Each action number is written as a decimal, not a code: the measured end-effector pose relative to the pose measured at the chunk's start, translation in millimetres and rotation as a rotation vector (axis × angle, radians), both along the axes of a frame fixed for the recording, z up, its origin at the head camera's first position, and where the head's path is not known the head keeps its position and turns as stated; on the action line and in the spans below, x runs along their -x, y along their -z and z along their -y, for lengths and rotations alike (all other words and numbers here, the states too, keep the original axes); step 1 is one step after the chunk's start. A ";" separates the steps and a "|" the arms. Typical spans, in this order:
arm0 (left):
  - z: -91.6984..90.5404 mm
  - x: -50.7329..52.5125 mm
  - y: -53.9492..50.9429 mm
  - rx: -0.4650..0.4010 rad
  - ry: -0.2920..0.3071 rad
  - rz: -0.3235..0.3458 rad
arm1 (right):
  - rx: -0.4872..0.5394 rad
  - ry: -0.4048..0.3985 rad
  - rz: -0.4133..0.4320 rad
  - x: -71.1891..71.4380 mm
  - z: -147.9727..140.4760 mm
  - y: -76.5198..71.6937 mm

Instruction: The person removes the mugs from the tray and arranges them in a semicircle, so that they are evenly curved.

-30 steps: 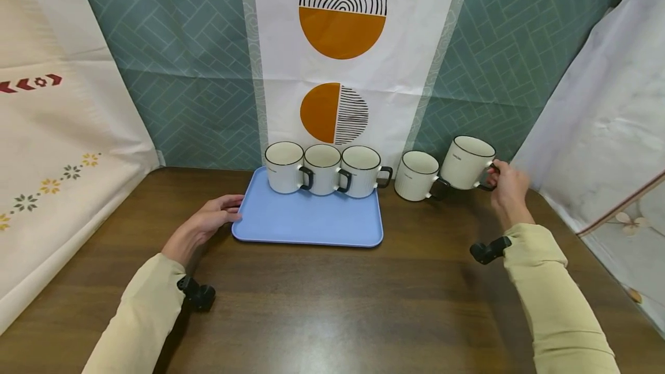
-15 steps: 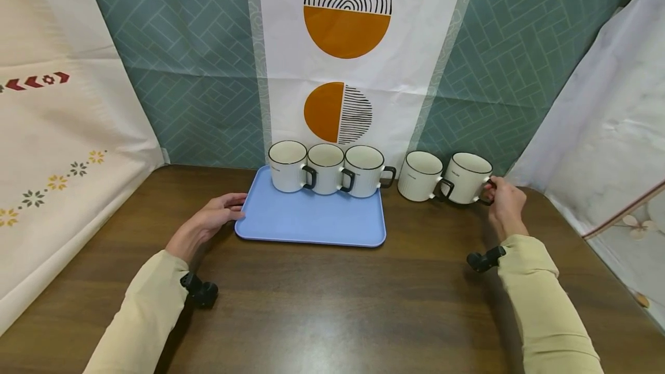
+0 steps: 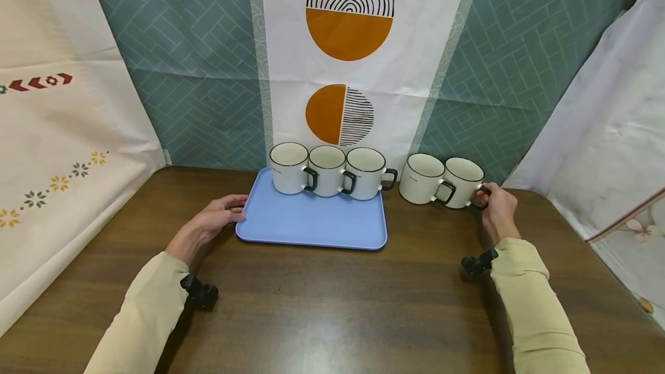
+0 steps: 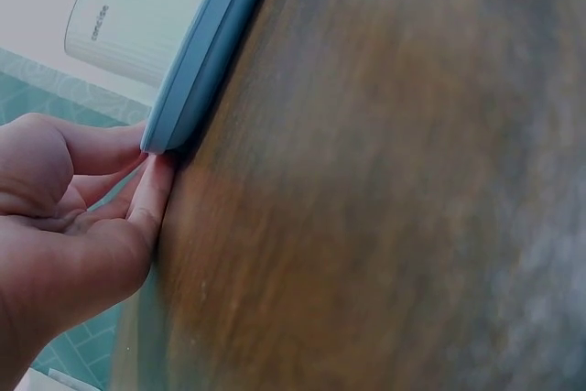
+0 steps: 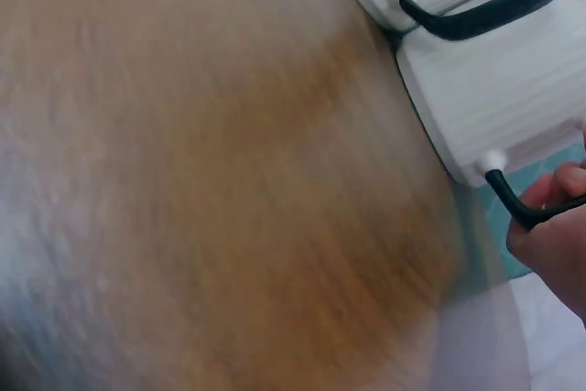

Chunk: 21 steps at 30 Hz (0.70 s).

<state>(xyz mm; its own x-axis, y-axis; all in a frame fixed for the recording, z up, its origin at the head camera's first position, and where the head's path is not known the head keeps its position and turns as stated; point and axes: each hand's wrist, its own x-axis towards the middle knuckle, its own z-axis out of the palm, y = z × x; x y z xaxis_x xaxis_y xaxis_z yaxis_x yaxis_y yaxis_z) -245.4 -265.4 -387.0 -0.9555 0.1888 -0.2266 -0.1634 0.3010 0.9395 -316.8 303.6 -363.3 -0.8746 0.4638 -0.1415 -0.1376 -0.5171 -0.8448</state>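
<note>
My right hand (image 3: 500,209) grips the black handle of the rightmost cream mug (image 3: 462,180). This mug stands upright on the table, right up against another mug (image 3: 419,180) whose black handle overlaps it in the head view. In the right wrist view, my fingers (image 5: 554,188) curl around the handle (image 5: 522,212). My left hand (image 3: 212,218) is at the left edge of the blue tray (image 3: 312,224); the left wrist view has its fingertips (image 4: 157,176) pinching the tray rim (image 4: 183,103). Three matching mugs, left (image 3: 287,172), middle (image 3: 324,175) and right (image 3: 363,175), line the tray's back.
The brown wooden table (image 3: 332,305) spreads out in front. A green patterned cloth (image 3: 202,103) with a white printed panel (image 3: 405,45) hangs close behind the mugs. Pale cloths hang at the left (image 3: 62,149) and right (image 3: 608,149).
The rightmost mug, tilted and raised a second ago, came down upright, then slid left against its neighbour with my right hand on its handle. My left hand stays at the tray.
</note>
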 end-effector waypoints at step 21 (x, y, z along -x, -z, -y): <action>0.3 0.2 1.4 -0.003 -0.012 0.009 | -0.991 -0.172 0.172 -16.4 -7.1 -32.5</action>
<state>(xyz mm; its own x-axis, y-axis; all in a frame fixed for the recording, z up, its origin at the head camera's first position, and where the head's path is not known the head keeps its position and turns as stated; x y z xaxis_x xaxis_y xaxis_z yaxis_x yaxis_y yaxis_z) -245.6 -265.7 -388.4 -0.9556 0.1777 -0.2352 -0.1759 0.2964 0.9387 -300.4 310.8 -330.8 -0.9444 0.3105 0.1083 0.0358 0.4245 -0.9047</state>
